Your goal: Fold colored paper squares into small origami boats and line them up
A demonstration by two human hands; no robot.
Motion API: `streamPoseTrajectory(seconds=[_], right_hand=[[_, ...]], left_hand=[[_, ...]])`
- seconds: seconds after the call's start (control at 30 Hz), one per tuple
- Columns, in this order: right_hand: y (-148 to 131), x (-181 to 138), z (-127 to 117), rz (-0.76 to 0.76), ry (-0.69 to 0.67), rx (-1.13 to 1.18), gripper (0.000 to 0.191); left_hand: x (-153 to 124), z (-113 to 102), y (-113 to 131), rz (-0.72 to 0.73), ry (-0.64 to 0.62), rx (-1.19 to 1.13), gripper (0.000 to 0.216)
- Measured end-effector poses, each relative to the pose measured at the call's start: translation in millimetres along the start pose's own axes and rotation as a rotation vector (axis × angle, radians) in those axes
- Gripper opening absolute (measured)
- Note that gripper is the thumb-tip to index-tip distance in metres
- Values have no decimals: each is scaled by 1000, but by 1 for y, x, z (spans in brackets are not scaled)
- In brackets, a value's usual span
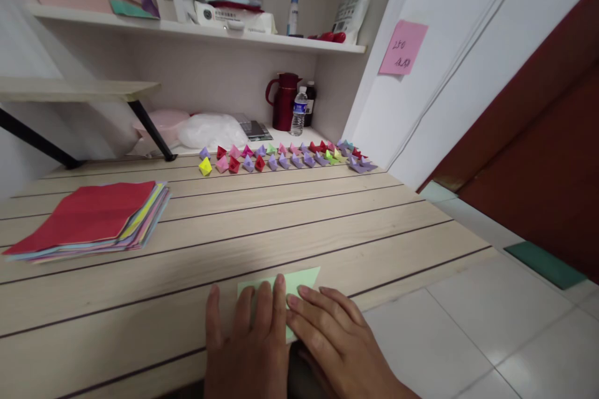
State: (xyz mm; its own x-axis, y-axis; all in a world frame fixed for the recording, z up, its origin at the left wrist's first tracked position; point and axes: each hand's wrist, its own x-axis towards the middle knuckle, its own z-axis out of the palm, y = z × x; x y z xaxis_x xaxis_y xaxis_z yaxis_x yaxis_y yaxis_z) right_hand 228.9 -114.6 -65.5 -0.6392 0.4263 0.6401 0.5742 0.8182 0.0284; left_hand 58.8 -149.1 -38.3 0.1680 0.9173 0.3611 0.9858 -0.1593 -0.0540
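From my head camera, the only writing I can partly read is on the pink sticky note [403, 47] on the white door up and right of the green paper; it looks like "250" with a scrawl beneath, and the labels on the shelf [196, 30] are too small to read. My left hand [248, 340] lies flat on the green paper [299, 280], fingers straight and slightly spread, gripping nothing. My right hand [334, 340] presses flat on the paper's right part, fingers close together, their tips meeting my left forefinger. The paper sits at the near edge of the pale wooden table [281, 218]. Left of the paper lies a stack of coloured sheets [93, 221], red on top. Beyond the paper runs a row of small folded paper pieces [285, 159], then a red jug [284, 101] and a water bottle [298, 112]. White floor tiles lie to the paper's right.
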Motion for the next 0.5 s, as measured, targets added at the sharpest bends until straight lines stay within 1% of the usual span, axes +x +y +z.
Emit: streamPoseTrajectory(seconds=[0.1, 0.17, 0.33, 0.43, 0.5], right_hand=[[-2, -2, 2, 14, -24, -33, 42], [-4, -3, 3, 58, -7, -47, 44], [-7, 1, 0, 191, 37, 2, 35], [-7, 5, -2, 190, 80, 33, 29], [-6, 5, -3, 159, 75, 49, 26]], left_hand=[[-5, 10, -4, 26, 41, -1, 61], [-10, 20, -11, 63, 107, -13, 57], [-27, 44, -29, 180, 317, -64, 45], [-36, 50, -32, 228, 425, -42, 38], [-41, 49, -31, 231, 480, -43, 34]])
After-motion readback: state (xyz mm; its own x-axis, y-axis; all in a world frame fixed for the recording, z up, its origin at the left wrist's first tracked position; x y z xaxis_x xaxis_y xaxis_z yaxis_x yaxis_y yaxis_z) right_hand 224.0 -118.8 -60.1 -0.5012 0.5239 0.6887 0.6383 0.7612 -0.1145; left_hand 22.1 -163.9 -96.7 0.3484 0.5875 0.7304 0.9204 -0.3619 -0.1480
